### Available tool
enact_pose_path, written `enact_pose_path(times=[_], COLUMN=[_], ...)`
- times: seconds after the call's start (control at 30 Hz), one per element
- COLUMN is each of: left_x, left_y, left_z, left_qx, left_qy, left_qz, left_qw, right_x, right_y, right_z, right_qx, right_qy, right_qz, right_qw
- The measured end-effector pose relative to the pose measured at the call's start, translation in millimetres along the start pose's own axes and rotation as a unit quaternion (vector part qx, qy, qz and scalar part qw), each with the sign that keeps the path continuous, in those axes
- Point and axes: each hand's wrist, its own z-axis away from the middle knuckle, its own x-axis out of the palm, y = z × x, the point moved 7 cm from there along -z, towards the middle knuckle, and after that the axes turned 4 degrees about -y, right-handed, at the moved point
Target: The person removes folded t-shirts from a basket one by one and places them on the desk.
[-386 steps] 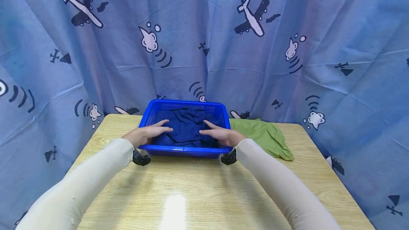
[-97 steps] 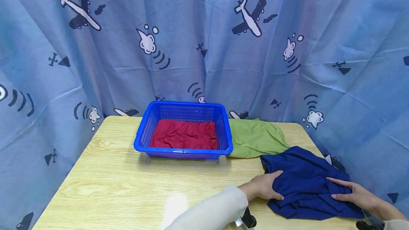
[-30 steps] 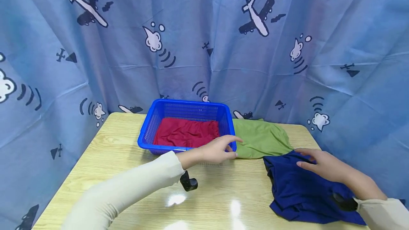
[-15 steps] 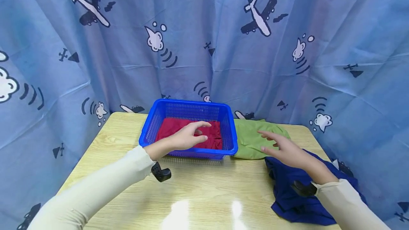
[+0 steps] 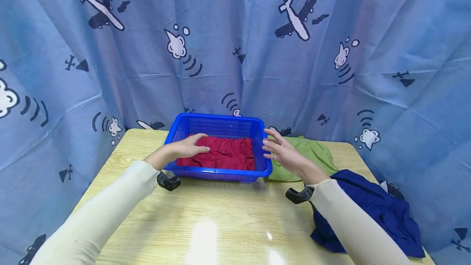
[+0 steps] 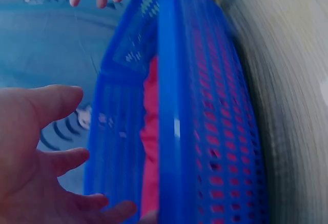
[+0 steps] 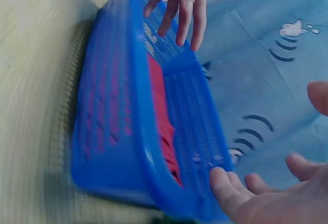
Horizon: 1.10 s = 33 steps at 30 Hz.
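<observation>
Rumpled red cloth (image 5: 226,153) lies lengthwise in the blue rectangular plastic basket (image 5: 220,171), nearer the spread left hand (image 5: 184,148) at the basket's left end than the spread right hand (image 5: 286,153) at its right.

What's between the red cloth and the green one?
In the head view, the side wall of the blue basket separates the red cloth from the green cloth; the right hand partly covers it.

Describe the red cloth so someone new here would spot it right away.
On the wood-grained table, near the patterned curtain, stands a blue basket with perforated walls. Low inside it lies the red cloth: the only red one, while the green cloth and navy cloth lie outside, to the right.
</observation>
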Motion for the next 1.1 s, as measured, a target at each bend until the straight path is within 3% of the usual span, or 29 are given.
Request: enact_pose_path(times=[0.13, 0.23, 0.37, 0.57, 0.83, 0.93, 1.1], left_x=[3.2, 4.0, 1.0, 1.8, 9.5, 9.6, 8.6], left_y=[-24.0, -42.8, -59.5, -67.4, -69.3, -72.2, -78.1], left_z=[-4.1, -3.2, -3.9, -9.1, -16.8, -18.6, -20.4], left_qx=[-0.041, -0.082, -0.106, -0.105, -0.118, -0.130, -0.129], left_qy=[-0.044, -0.072, -0.075, -0.062, -0.071, -0.066, -0.046], left_qz=[0.056, 0.117, 0.166, 0.190, 0.168, 0.186, 0.252], left_qw=[0.9966, 0.9871, 0.9776, 0.9741, 0.9761, 0.9718, 0.9581], right_x=[14.4, 24.8, 32.9, 37.0, 36.0, 36.7, 39.4], right_y=[16.4, 26.9, 38.2, 45.9, 59.7, 63.7, 66.1], right_z=[-22.7, -39.2, -55.3, -70.2, -76.8, -78.2, -81.8], right_qx=[0.044, 0.073, 0.104, 0.119, 0.165, 0.172, 0.180], right_qy=[0.026, 0.041, 0.061, 0.072, 0.080, 0.084, 0.085], right_qz=[-0.036, -0.043, -0.045, -0.034, 0.042, 0.045, 0.056], right_qw=[0.9980, 0.9955, 0.9917, 0.9896, 0.9822, 0.9805, 0.9783])
